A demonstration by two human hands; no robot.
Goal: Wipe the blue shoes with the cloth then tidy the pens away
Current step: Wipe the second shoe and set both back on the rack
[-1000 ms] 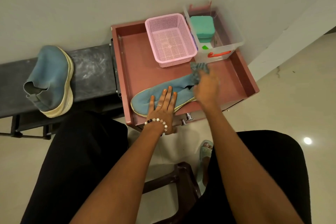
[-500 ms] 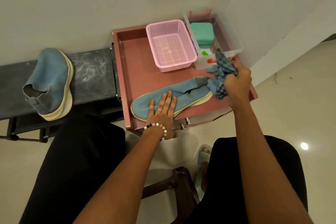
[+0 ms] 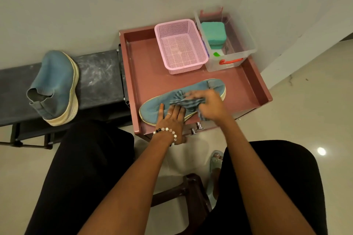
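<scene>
**Cloth on shoe, left hand pinning toe end**

While the left hand (image 3: 170,118) lies flat w/ fingers straight on the blue knit shoe with a cream sole (image 3: 183,99), the right hand (image 3: 208,104) bunches the blue-grey striped cloth (image 3: 183,101) in curled fingers & presses it on the shoe's upper, just beyond the left fingertips. Right hand is motion-blurred. No brand or writing readable on shoe or boxes; a label strip on the clear box's side is too small to read.

Shoe lies across the near part of the dusty-pink rimmed tray table (image 3: 145,74), toe end under the left hand, heel end beyond the right hand. Second blue shoe (image 3: 55,86) stands on its side on the dark bench (image 3: 99,74), well left of the left hand.

Beyond both hands: pink perforated plastic basket (image 3: 180,46), touching the clear plastic box with a red handle (image 3: 232,51), which holds a green case (image 3: 213,31). Bare tray floor shows betw. shoe & basket, also right of the right hand up to the raised rim.
</scene>
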